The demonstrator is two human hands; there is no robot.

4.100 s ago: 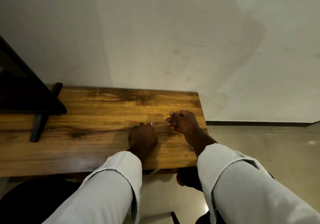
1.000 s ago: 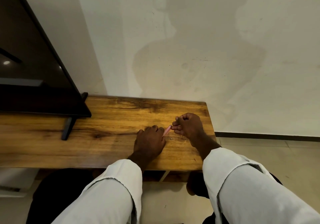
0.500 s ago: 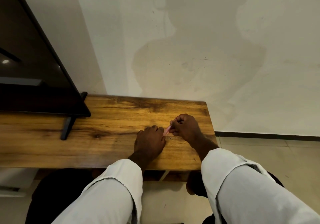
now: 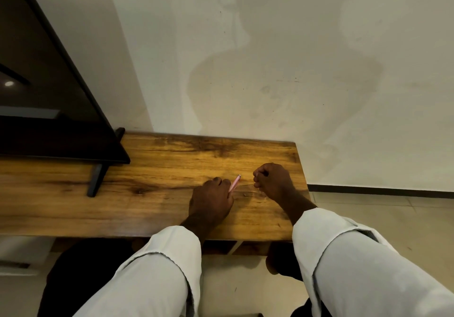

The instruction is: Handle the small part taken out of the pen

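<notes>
Pink stick (image 4: 234,183), thin like a pen or a small tool, was held by the left hand (image 4: 210,202), which rested on the wooden table (image 4: 152,169) with its fingers curled round the lower end, so the free end pointed up and to the right. Probably the hand lay on the wood to keep the stick steady. The right hand (image 4: 272,181) was near, not touching the stick, curled into a loose fist; whether it pinched something small, I cannot tell. A dark screen (image 4: 49,95) stood on the table at the left.
</notes>
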